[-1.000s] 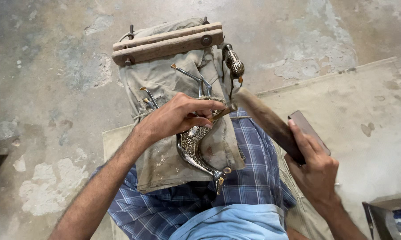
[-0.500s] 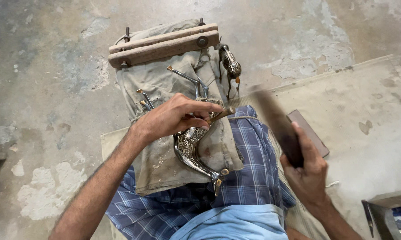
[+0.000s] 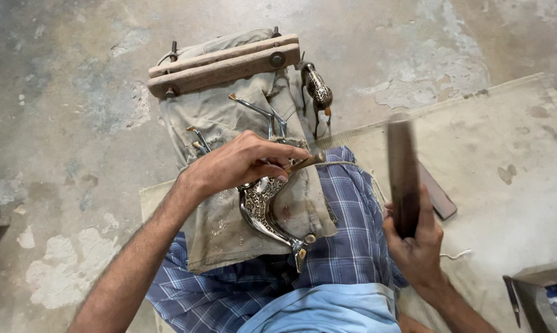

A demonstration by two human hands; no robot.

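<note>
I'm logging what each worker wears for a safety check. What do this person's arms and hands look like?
Both forearms are bare, with no sleeves in view. The left hand and right hand wear no gloves, rings, watch or bands that I can see.

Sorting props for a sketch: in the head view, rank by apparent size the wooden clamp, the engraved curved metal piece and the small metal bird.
1. wooden clamp
2. engraved curved metal piece, partly hidden by the left hand
3. small metal bird

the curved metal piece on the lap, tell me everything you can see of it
The curved metal piece looks silvery and shiny, its surface covered in fine engraved pattern. It arcs from under the left hand down to a small brass-coloured fitting at its lower end. It lies on a dusty tan cloth over the lap; the left hand presses its upper end.
</note>
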